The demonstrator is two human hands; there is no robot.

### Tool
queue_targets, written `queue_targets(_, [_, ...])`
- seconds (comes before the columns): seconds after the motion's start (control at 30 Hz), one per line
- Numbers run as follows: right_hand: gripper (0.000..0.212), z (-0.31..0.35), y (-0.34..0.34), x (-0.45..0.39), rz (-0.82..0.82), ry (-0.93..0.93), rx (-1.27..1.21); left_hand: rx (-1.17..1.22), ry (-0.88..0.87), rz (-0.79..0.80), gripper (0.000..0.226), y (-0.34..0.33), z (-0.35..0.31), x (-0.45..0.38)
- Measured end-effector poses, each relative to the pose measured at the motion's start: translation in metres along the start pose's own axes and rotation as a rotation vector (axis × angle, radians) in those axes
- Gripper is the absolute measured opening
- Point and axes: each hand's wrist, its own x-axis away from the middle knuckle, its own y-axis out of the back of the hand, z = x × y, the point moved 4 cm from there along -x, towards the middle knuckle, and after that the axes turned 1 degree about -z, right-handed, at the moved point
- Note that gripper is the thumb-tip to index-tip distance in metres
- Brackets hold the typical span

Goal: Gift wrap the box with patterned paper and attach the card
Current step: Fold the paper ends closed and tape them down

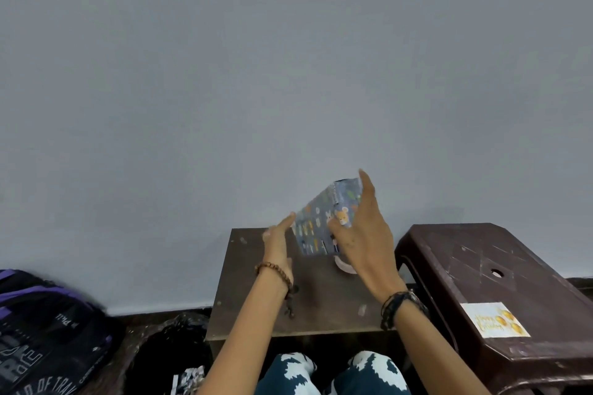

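A plain grey-blue painted wall [288,74] fills most of the view, smooth and matte. To the right stands a dark brown moulded plastic stool [500,279], its top scuffed with pale scratches and pierced by 1 small round hole. Beside it, in the middle, is a flat brown wooden table [256,308] with a worn, speckled surface. At the lower left lies a black and purple fabric backpack [41,324] with white printed lettering, and near it a crinkled black plastic bag [173,343].

Above the table, lifted and tilted, is the rectangular box wrapped in pale blue cartoon-patterned paper [324,221] — glossy, with small animal and yellow motifs. The right hand [362,240] holds it from the right side, thumb across the front face and fingers reaching up past the top corner. The left hand [277,244] is at the box's lower left edge with straight fingers; whether the fingertips touch the paper cannot be told. A brown beaded bracelet [272,269] circles the left wrist, black cord bands [398,305] the right.

The white rectangular greeting card with gold balloons [495,319] lies flat on the stool, well apart from the box. A pale roll of tape [345,266] sits on the table — mostly hidden behind the right hand.
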Motion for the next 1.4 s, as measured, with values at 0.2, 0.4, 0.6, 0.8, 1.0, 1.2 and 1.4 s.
queue_targets(0.2, [0.089,-0.026,0.001,0.022,-0.27,-0.154,-0.521,0.162,0.201,0.322,0.075,-0.029,0.024,-0.013])
queue_targets(0.4, [0.063,-0.064,-0.021,0.047,-0.229,-0.258,-0.634,0.211,-0.039,0.144,0.09,-0.013,0.028,-0.07])
queue_targets(0.6, [0.083,-0.089,-0.021,-0.003,0.063,-0.444,-0.619,-0.112,-0.222,0.325,0.063,0.004,0.005,-0.053])
queue_targets(0.8, [0.047,-0.085,-0.038,-0.018,0.211,-0.484,-0.748,-0.458,-0.255,0.482,0.056,0.005,0.001,-0.037])
queue_targets(1.0, [0.054,-0.074,-0.055,0.012,0.105,-0.333,-0.743,-0.408,-0.527,0.232,0.045,-0.026,-0.047,-0.029])
queue_targets(1.2, [0.065,-0.05,-0.058,0.027,0.061,-0.25,-0.797,-0.652,-0.825,-0.133,0.058,-0.042,-0.058,-0.021])
queue_targets(1.4, [0.086,-0.051,-0.013,0.026,-0.075,-0.265,-0.638,-0.951,-1.063,0.087,0.071,-0.037,-0.053,-0.033])
